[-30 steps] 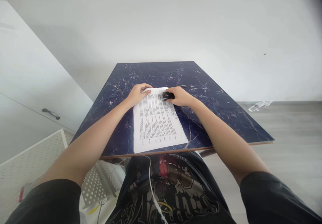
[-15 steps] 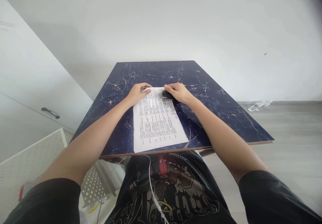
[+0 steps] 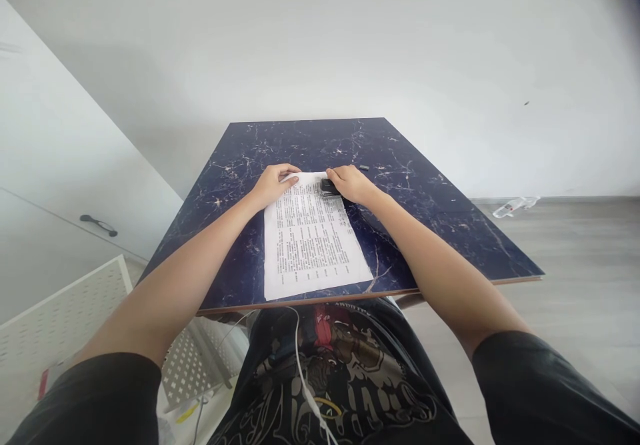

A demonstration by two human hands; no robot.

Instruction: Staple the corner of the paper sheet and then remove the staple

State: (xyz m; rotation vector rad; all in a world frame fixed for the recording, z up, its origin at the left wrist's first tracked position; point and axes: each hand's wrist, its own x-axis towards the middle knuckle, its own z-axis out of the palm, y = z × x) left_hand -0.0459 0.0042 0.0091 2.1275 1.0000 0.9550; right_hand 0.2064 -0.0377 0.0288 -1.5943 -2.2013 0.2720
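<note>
Printed sheets of paper (image 3: pixel 313 245) lie on the dark blue marbled table (image 3: pixel 305 141), with the near edge close to the table's front. My left hand (image 3: pixel 274 183) grips the far left edge of the paper, thumb on top and the other fingers curled behind the edge. My right hand (image 3: pixel 351 183) is closed round a small black stapler (image 3: pixel 329 189) at the paper's far right corner. The stapler's front end rests over the printed side. Most of its body is hidden under my fingers.
A small dark piece (image 3: pixel 365 167) lies beyond my right hand. White perforated panels (image 3: pixel 65 311) stand left of the table, near a white door with a black handle (image 3: pixel 99 225). A clear plastic item (image 3: pixel 516 206) is on the floor at right. A white cable (image 3: pixel 301 365) hangs before me.
My right thumb has come down slightly on the stapler, and the hand looks steadier. The small dark piece beyond it now shows. Paper and left hand stay nearly in place.
</note>
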